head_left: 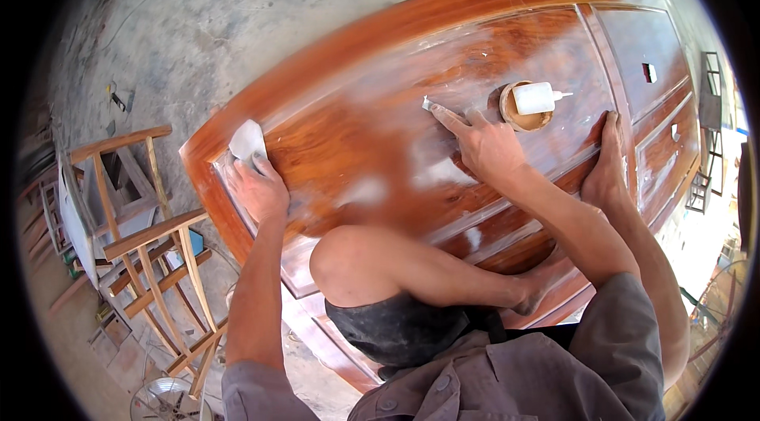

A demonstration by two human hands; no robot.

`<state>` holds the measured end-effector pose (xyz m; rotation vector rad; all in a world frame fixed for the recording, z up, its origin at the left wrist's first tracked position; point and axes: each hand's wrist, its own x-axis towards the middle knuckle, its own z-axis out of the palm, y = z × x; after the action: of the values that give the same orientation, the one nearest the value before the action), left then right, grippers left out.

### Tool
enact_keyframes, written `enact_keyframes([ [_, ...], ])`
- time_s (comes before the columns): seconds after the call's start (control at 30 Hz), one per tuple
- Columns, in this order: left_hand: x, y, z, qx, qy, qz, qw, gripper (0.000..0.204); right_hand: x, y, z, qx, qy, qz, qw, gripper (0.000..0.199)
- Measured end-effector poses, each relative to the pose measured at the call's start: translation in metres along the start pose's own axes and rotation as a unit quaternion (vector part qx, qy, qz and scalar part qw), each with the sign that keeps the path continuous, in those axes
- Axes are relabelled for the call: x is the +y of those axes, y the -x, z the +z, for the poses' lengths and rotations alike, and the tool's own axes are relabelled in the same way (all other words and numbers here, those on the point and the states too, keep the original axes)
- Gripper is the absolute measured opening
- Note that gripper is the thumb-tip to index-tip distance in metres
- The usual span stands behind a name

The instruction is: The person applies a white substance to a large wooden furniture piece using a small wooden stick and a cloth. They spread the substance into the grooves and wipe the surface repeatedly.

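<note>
A large, glossy red-brown panelled wooden door [340, 128] lies flat beneath me, with pale dusty patches on its surface. At its left end my left hand [260, 185] is closed on a whitish flat piece [248, 141], perhaps folded sandpaper, near the raised border. My right hand [484, 144] rests on the middle panel. Its index finger is stretched out, with a small white bit [427, 103] at the fingertip; I cannot tell whether that is a paste or a scrap. Just right of this hand, a white squeeze bottle [533, 98] with a thin nozzle lies across a round brown bowl [513, 115].
My bent leg [396, 259] and bare foot [606, 160] rest on the door. Wooden frames [158, 251] stand at the left, with a round metal fan-like object [170, 399] below them. Concrete floor [229, 25] spreads beyond the far edge. Dark metal frames [710, 136] stand at the right.
</note>
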<state>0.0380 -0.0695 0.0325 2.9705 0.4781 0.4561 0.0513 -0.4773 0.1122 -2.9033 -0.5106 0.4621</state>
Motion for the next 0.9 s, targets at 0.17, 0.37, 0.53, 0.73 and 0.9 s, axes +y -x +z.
enact_keyframes([
  [0.17, 0.001, -0.001, 0.001, -0.020, -0.005, -0.010, 1.000, 0.040, 0.013, 0.006, 0.012, 0.071, -0.009, -0.025, 0.997, 0.076],
  [0.37, 0.002, -0.001, -0.005, -0.061, 0.003, -0.036, 0.997, 0.042, 0.017, -0.037, -0.004, 0.131, -0.050, 0.065, 0.988, 0.064],
  [0.53, -0.002, 0.000, -0.002, -0.053, 0.002, -0.034, 0.998, 0.043, 0.011, -0.031, -0.006, 0.084, -0.027, 0.075, 0.993, 0.064],
  [0.73, -0.002, 0.001, 0.001, -0.041, 0.001, -0.020, 0.999, 0.045, 0.011, -0.045, 0.002, 0.099, -0.014, 0.087, 0.991, 0.063],
  [0.9, 0.001, 0.000, -0.004, -0.045, 0.008, -0.029, 0.999, 0.042, 0.010, -0.042, 0.001, 0.097, -0.040, 0.083, 0.991, 0.062],
])
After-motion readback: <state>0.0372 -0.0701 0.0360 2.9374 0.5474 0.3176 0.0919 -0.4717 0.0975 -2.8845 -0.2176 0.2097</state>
